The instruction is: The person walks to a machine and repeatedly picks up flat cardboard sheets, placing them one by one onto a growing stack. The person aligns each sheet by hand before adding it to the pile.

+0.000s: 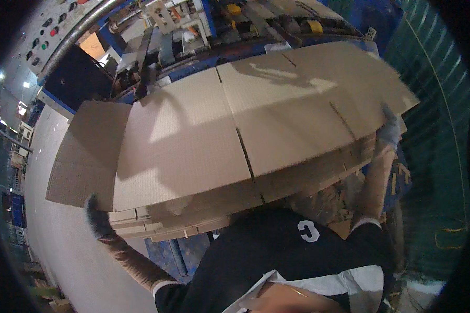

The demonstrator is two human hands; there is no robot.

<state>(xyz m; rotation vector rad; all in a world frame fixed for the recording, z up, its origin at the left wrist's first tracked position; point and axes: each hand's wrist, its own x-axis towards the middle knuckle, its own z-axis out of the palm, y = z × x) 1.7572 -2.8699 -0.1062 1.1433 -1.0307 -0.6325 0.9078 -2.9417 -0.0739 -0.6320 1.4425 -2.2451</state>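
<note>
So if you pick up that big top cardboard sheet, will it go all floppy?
Probably a bit: the cardboard sheet is wide, and its left end panel looks bent at a crease. The middle panels should stay fairly stiff, as they look nearly flat. It's likely light for its size, since it looks thin.

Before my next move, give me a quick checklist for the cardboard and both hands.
1. Left gloved hand at slotted cardboard blank's near edge: ok, thumb on top.
2. Right gloved hand at its right end: ok.
3. Left end panel flat with the rest: not ok, angled at its crease.
4. Cardboard stack beneath squared up: not ok, layers staggered.
5. Far edge clear of blue-framed machine: cannot tell.
</note>
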